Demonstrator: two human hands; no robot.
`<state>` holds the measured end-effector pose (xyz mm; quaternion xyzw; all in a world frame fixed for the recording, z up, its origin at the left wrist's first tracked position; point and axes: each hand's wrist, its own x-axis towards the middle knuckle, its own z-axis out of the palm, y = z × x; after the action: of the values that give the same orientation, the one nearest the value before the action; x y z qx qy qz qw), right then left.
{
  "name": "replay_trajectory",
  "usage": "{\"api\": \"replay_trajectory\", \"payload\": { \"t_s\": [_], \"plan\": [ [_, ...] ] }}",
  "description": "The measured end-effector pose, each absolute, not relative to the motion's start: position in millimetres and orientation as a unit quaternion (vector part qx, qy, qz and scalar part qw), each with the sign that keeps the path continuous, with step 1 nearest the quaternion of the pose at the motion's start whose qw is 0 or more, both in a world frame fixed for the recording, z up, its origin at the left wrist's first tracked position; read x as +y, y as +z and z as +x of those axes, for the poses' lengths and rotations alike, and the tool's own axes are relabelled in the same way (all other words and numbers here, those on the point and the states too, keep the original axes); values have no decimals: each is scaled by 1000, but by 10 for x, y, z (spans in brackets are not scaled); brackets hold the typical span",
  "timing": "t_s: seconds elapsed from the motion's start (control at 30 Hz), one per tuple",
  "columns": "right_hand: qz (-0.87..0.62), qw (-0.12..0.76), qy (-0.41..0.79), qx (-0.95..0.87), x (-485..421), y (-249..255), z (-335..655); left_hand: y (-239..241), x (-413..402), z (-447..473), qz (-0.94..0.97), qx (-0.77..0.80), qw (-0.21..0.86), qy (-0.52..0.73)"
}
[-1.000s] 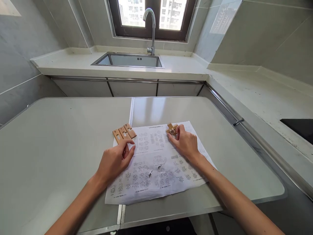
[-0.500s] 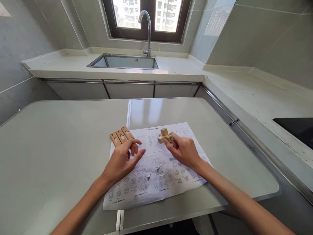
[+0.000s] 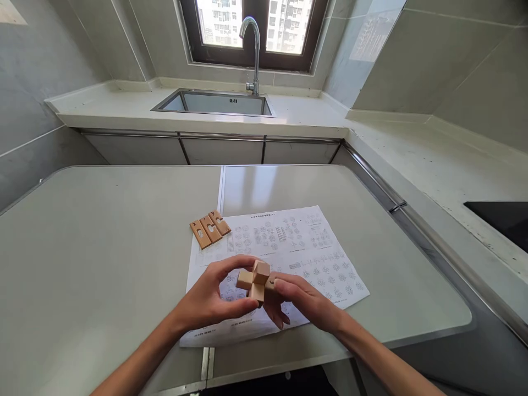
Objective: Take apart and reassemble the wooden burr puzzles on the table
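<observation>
A wooden interlocking block puzzle, with pale crossed bars, is lifted above the printed sheet. My left hand grips it from the left, forefinger at its top and thumb at its lower side. On the other side, my right hand pinches the bar that points right, which carries a dark mark partly covered by the fingers. Three flat wooden pieces with numbers and cut-out slots lie side by side at the sheet's upper left corner.
The folding table has a metal seam down its middle. Behind it stand a counter with a sink and a curved tap below a window. Another counter runs along the right, with a black panel set in it.
My right hand has brought the block puzzle down and left, toward me. My left hand has moved right and closed on it. The flat pieces stay on the table.
</observation>
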<state>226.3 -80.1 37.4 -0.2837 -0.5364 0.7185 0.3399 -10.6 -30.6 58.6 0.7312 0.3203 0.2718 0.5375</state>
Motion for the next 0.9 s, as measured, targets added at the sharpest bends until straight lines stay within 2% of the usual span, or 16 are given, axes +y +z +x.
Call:
{"api": "replay_trajectory", "payload": {
  "t_s": [0.13,0.2,0.57,0.77,0.9],
  "plan": [
    [-232,258,768,-538,-777,348,2280,622,-361,-153,768,288,490,295],
    [-235,245,757,-558,-792,339,2252,616,-406,-165,778,280,476,298],
    [-422,356,504,-664,-886,162,1987,446,-450,-177,787,360,376,331],
    [-459,365,456,-670,-892,46,1970,264,-425,-144,779,369,402,309],
    [-458,349,502,-645,-899,29,1986,194,-398,-112,775,373,416,296]
  ]
}}
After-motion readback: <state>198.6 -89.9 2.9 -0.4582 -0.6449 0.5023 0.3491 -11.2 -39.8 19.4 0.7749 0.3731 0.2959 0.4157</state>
